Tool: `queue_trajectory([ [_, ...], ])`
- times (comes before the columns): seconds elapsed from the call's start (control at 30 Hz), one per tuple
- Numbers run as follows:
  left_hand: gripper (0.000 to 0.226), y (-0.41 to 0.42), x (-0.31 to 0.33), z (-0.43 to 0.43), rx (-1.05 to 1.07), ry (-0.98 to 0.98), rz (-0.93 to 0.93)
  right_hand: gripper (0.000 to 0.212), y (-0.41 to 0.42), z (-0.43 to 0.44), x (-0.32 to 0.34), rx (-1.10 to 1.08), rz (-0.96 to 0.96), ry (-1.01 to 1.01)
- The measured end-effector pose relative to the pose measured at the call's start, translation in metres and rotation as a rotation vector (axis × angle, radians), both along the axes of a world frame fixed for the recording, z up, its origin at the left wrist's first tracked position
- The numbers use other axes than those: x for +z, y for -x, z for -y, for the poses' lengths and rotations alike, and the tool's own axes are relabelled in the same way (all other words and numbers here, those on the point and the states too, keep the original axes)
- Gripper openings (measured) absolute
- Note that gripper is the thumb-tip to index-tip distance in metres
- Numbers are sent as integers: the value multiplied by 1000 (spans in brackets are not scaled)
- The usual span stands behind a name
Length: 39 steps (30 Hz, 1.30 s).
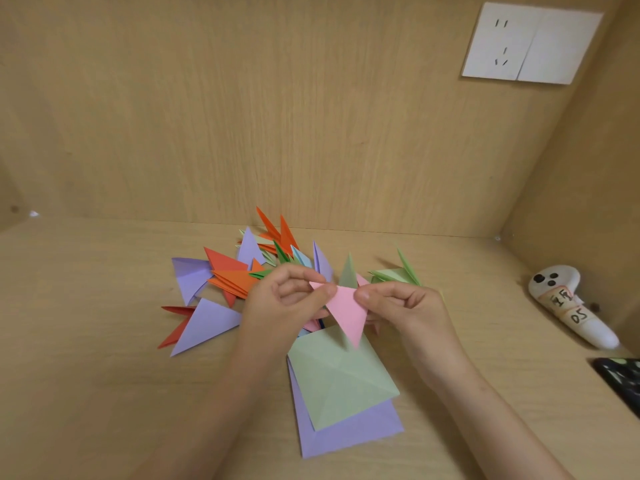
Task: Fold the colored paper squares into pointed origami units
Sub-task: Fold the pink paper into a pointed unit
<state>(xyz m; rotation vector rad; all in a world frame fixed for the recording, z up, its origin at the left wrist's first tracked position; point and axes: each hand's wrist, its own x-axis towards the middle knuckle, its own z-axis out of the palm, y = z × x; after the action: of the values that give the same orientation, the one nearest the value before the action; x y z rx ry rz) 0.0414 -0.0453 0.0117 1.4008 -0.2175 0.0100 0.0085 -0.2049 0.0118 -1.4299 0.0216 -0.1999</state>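
A pink paper (346,311), folded to a downward-pointing triangle, hangs above the desk between both hands. My left hand (284,303) pinches its upper left corner with thumb and fingers. My right hand (401,306) pinches its upper right edge. Below it lies a creased pale green square (341,377) on top of a lilac square (346,434). Behind the hands sits a heap of finished pointed units (239,271) in orange, lilac, green and light blue. A pale green unit (398,273) lies apart at the right.
The wooden desk (104,375) is boxed in by a back panel and a right side wall. A white handheld controller (568,306) with taped labels lies at the right. A dark object (620,379) sits at the right edge. A white wall socket (530,43) is on the back panel.
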Motion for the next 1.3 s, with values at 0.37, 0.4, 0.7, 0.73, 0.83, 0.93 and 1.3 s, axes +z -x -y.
queue_trajectory([
  [0.37, 16, 2, -3, -1, 26, -163, 48, 11, -1, 0, -1, 38, -17, 45],
  [0.4, 16, 2, -3, 0, 25, -163, 51, 12, -1, 0, -1, 40, -26, 40],
  [0.7, 20, 4, -4, 4, 64, -197, 99, 11, -2, 1, -4, 42, -8, 56],
  [0.73, 19, 4, -4, 5, 78, -193, 102, 13, -2, 2, -4, 60, -20, 64],
  [0.83, 21, 2, -3, 1, 100, -162, 93, 17, -1, 2, -5, 87, -70, 117],
  [0.93, 21, 2, -4, 0, 86, -155, 83, 15, -3, 3, -7, 67, -68, 158],
  [1.3, 13, -5, -7, -4, 189, -157, 115, 16, -1, -1, -6, 221, -124, 179],
])
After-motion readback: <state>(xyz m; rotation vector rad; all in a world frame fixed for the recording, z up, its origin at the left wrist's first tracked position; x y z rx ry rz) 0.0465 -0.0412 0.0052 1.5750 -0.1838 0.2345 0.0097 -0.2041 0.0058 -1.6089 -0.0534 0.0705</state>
